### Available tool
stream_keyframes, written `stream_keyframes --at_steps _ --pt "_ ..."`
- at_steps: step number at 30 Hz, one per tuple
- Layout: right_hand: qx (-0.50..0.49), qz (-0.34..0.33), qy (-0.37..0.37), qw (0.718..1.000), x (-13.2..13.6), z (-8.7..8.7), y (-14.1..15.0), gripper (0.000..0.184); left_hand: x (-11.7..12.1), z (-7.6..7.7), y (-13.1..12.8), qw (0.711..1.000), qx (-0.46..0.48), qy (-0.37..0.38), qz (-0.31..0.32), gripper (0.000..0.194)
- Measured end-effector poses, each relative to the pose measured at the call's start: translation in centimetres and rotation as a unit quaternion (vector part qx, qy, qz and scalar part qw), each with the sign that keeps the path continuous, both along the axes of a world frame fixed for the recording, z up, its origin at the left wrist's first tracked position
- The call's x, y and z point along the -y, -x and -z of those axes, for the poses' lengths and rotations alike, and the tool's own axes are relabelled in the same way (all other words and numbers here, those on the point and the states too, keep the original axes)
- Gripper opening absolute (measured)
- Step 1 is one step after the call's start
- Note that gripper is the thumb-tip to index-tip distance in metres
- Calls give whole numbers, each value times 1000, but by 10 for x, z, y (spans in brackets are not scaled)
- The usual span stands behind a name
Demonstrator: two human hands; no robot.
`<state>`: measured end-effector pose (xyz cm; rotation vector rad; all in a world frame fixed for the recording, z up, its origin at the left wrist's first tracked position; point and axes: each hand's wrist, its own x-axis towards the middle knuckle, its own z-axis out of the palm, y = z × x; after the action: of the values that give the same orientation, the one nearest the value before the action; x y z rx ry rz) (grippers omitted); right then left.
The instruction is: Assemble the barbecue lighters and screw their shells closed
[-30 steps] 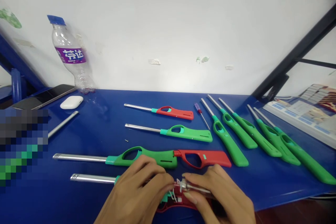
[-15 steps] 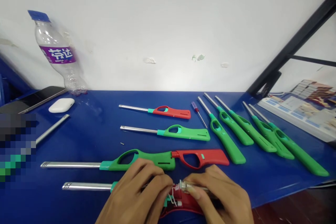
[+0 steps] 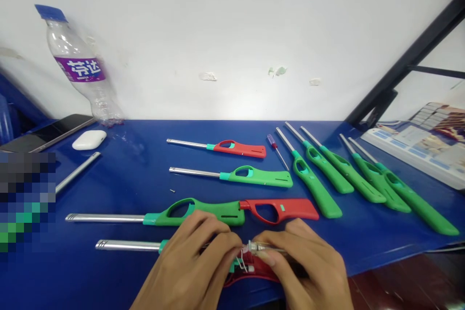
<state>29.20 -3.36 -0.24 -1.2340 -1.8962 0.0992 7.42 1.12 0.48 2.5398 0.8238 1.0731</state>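
Note:
An opened long-nosed gas lighter (image 3: pixel 262 270) lies at the front of the blue table. Its red half-shell shows inner parts, a bent white wire (image 3: pixel 241 262) and a turquoise piece, while its metal barrel sticks out to the left. My left hand (image 3: pixel 194 259) is closed over the turquoise neck, its thumb and index finger pinched close to the wire; part of the lighter is hidden beneath it. Between the thumb and index finger of my right hand (image 3: pixel 312 264) is a clear fuel tank (image 3: pixel 258 246) with a metal valve end, held at the shell.
Behind my hands lie a green lighter (image 3: pixel 225 213), a loose red shell half (image 3: pixel 300 208), two more lighters and a screwdriver (image 3: pixel 278 151). Several green lighters (image 3: pixel 319 193) fan out rightward. A small screw (image 3: pixel 172 191), earbud case (image 3: pixel 89 140), phone and bottle (image 3: pixel 82 70) are left.
The view has tilted slightly, so the table things sit a little higher and further right. Both hands keep nearly the same grip, and the tank stays at the shell.

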Motion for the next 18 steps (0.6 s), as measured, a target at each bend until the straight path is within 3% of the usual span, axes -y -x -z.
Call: stream_keyframes --at_steps 14,18 --pt "-4 -29 11 1000 -1 1 1 8 0 10 11 996 -72 -37 27 30" --pt "27 -29 -16 999 -3 0 0 10 1 15 12 996 -80 -34 24 32"
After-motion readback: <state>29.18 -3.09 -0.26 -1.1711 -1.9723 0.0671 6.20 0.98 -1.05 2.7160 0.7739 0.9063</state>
